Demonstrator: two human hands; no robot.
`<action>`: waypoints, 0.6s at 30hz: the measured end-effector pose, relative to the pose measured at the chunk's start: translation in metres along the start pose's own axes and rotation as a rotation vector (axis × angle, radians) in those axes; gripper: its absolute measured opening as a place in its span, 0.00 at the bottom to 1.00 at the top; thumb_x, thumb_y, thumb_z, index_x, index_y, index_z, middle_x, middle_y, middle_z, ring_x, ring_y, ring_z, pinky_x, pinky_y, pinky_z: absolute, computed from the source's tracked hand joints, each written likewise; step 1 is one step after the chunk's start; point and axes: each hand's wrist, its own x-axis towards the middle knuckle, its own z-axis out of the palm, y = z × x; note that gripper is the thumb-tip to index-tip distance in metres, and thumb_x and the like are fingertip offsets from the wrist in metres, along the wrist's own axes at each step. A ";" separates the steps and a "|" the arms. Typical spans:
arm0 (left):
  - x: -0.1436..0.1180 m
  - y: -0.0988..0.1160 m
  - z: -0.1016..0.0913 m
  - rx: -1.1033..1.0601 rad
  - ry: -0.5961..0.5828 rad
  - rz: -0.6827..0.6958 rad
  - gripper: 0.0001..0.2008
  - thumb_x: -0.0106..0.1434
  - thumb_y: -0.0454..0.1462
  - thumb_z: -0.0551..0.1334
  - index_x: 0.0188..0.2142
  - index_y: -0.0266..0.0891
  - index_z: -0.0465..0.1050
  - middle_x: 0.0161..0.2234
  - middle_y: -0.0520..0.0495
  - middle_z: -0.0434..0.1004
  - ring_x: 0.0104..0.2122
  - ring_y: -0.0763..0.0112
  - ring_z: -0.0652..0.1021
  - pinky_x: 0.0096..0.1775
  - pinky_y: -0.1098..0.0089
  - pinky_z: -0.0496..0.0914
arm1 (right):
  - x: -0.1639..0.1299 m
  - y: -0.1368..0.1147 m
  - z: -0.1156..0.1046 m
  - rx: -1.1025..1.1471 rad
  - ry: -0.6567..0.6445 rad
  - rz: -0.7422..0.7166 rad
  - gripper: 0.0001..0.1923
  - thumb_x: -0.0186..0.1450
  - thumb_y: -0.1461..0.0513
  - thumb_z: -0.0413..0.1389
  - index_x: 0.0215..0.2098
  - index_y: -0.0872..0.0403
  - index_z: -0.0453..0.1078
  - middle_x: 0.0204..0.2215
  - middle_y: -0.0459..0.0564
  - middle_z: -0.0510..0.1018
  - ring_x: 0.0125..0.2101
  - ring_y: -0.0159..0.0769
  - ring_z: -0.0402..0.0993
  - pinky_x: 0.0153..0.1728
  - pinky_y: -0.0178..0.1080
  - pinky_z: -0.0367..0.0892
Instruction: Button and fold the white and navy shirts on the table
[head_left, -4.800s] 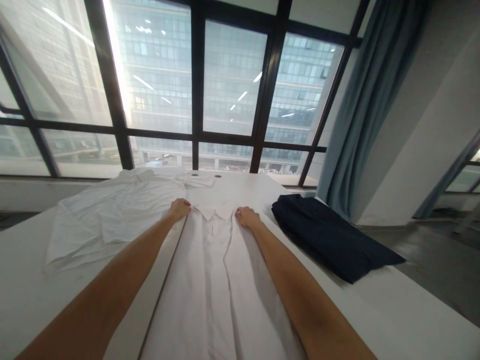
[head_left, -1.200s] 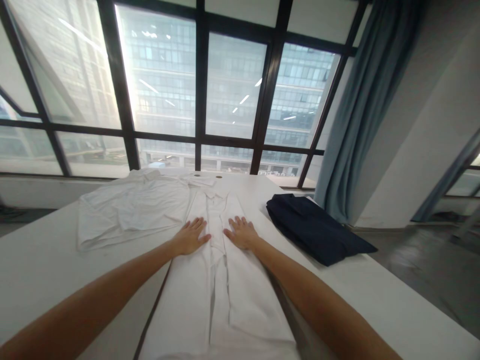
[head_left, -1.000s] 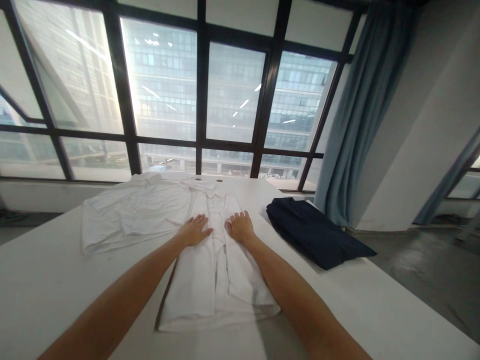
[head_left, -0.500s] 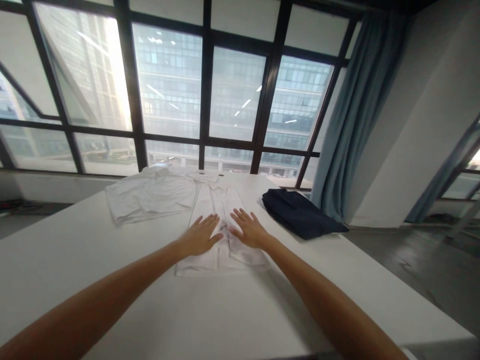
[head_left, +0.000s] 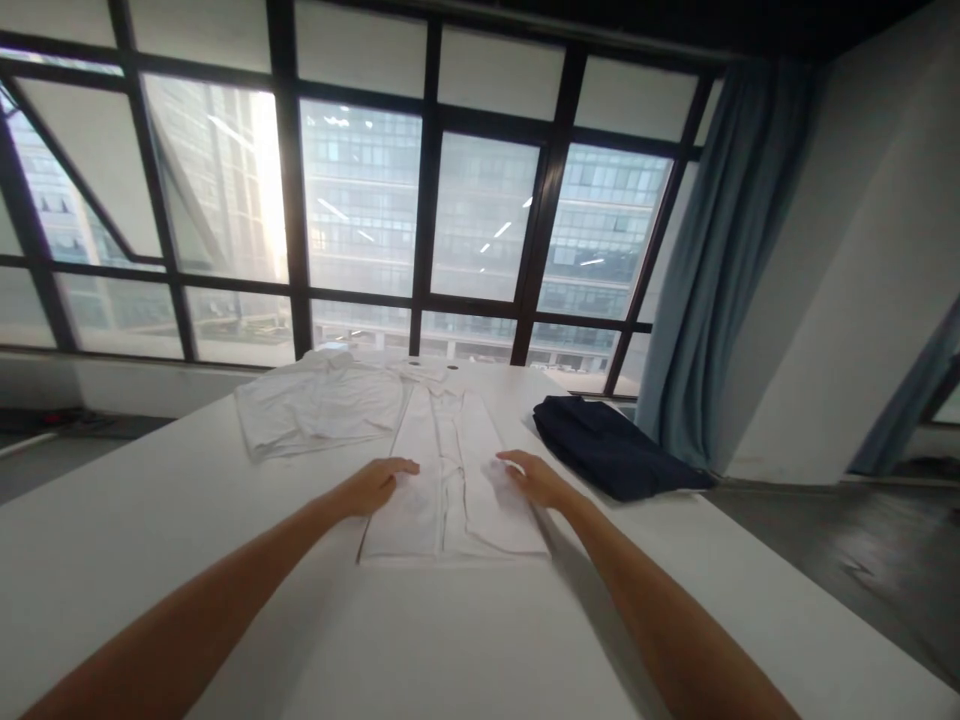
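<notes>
A white shirt (head_left: 450,480), folded into a long narrow strip, lies collar-away in the middle of the white table (head_left: 150,560). My left hand (head_left: 379,480) rests flat on the strip's left edge, fingers spread. On the strip's right edge my right hand (head_left: 532,475) also lies flat with fingers apart. Neither hand grips the cloth.
A second white garment (head_left: 319,410) lies spread at the far left of the table. A folded dark navy garment (head_left: 611,455) sits at the far right near the edge. Large windows (head_left: 360,210) stand behind the table, with a blue curtain (head_left: 712,260) at the right.
My hands slid from the collar down the shirt, then apart from its middle to its two side edges. The view pulled back, so the shirt's whole folded length now shows.
</notes>
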 end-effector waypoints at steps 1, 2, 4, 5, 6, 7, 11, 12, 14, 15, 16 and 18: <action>-0.003 -0.010 -0.005 0.044 0.016 -0.006 0.22 0.63 0.35 0.48 0.52 0.36 0.71 0.56 0.44 0.70 0.57 0.67 0.68 0.61 0.64 0.57 | 0.000 0.010 -0.001 -0.039 0.037 0.022 0.21 0.66 0.62 0.48 0.56 0.55 0.68 0.55 0.56 0.71 0.57 0.42 0.64 0.60 0.44 0.55; -0.006 -0.020 -0.009 0.090 0.019 -0.012 0.22 0.62 0.35 0.49 0.53 0.36 0.71 0.57 0.44 0.69 0.58 0.66 0.67 0.61 0.63 0.56 | -0.001 0.018 -0.001 -0.070 0.052 0.036 0.23 0.62 0.66 0.49 0.55 0.55 0.69 0.54 0.56 0.71 0.56 0.42 0.65 0.59 0.44 0.56; -0.011 -0.033 -0.012 0.157 -0.002 -0.007 0.22 0.63 0.35 0.49 0.54 0.36 0.70 0.58 0.44 0.67 0.59 0.65 0.65 0.62 0.61 0.55 | -0.003 0.027 0.000 -0.078 0.038 0.028 0.27 0.57 0.71 0.50 0.54 0.55 0.70 0.53 0.55 0.72 0.55 0.42 0.66 0.59 0.43 0.57; -0.012 -0.037 -0.012 0.171 -0.018 0.011 0.22 0.64 0.35 0.48 0.55 0.37 0.70 0.59 0.44 0.67 0.60 0.65 0.64 0.62 0.61 0.55 | -0.003 0.028 0.001 -0.056 0.020 0.011 0.29 0.55 0.72 0.50 0.53 0.55 0.71 0.53 0.55 0.72 0.55 0.41 0.66 0.59 0.43 0.57; -0.013 -0.039 -0.011 0.173 -0.035 0.039 0.22 0.65 0.35 0.48 0.55 0.38 0.69 0.59 0.44 0.66 0.60 0.65 0.64 0.62 0.61 0.55 | -0.003 0.028 0.001 -0.024 -0.005 -0.009 0.30 0.53 0.73 0.50 0.53 0.55 0.71 0.54 0.55 0.71 0.55 0.41 0.66 0.59 0.43 0.56; -0.013 -0.040 -0.010 0.167 -0.052 0.068 0.21 0.66 0.36 0.48 0.55 0.38 0.69 0.59 0.45 0.66 0.61 0.65 0.63 0.62 0.61 0.54 | -0.002 0.028 0.000 0.010 -0.041 -0.028 0.32 0.51 0.73 0.50 0.53 0.54 0.71 0.56 0.55 0.70 0.56 0.42 0.65 0.59 0.43 0.56; -0.009 -0.033 -0.008 0.099 -0.102 0.164 0.19 0.65 0.37 0.52 0.54 0.43 0.69 0.61 0.47 0.64 0.62 0.64 0.60 0.62 0.58 0.54 | -0.002 0.024 -0.012 0.109 -0.241 -0.083 0.37 0.47 0.72 0.56 0.56 0.51 0.69 0.63 0.55 0.58 0.60 0.47 0.59 0.59 0.45 0.56; -0.008 -0.029 -0.010 0.076 -0.100 0.184 0.18 0.65 0.38 0.52 0.53 0.44 0.70 0.60 0.47 0.65 0.62 0.64 0.60 0.61 0.58 0.54 | -0.003 0.021 -0.017 0.119 -0.275 -0.095 0.36 0.47 0.71 0.57 0.56 0.50 0.69 0.64 0.55 0.57 0.60 0.47 0.58 0.59 0.46 0.56; -0.008 -0.016 -0.018 0.017 -0.076 0.214 0.17 0.66 0.39 0.52 0.51 0.44 0.72 0.57 0.46 0.70 0.60 0.63 0.65 0.60 0.58 0.57 | -0.007 0.012 -0.030 0.142 -0.279 -0.137 0.30 0.50 0.68 0.59 0.52 0.50 0.72 0.62 0.55 0.61 0.60 0.48 0.59 0.59 0.47 0.55; -0.009 -0.006 -0.024 -0.020 -0.061 0.217 0.17 0.66 0.40 0.52 0.50 0.43 0.72 0.54 0.45 0.72 0.58 0.63 0.68 0.59 0.59 0.59 | -0.009 0.005 -0.038 0.162 -0.259 -0.170 0.25 0.53 0.66 0.58 0.50 0.51 0.74 0.60 0.55 0.64 0.59 0.47 0.60 0.59 0.48 0.55; -0.010 0.005 -0.032 -0.063 -0.054 0.212 0.17 0.66 0.41 0.52 0.50 0.42 0.73 0.52 0.45 0.75 0.54 0.62 0.71 0.57 0.59 0.61 | -0.013 -0.004 -0.046 0.191 -0.238 -0.206 0.21 0.55 0.64 0.58 0.47 0.52 0.76 0.58 0.55 0.68 0.58 0.47 0.62 0.59 0.49 0.55; -0.014 0.031 -0.053 -0.164 -0.069 0.184 0.17 0.64 0.44 0.55 0.47 0.40 0.75 0.46 0.43 0.78 0.47 0.60 0.76 0.52 0.62 0.67 | -0.022 -0.025 -0.064 0.271 -0.216 -0.245 0.15 0.58 0.60 0.57 0.43 0.54 0.77 0.50 0.55 0.75 0.53 0.48 0.68 0.56 0.49 0.59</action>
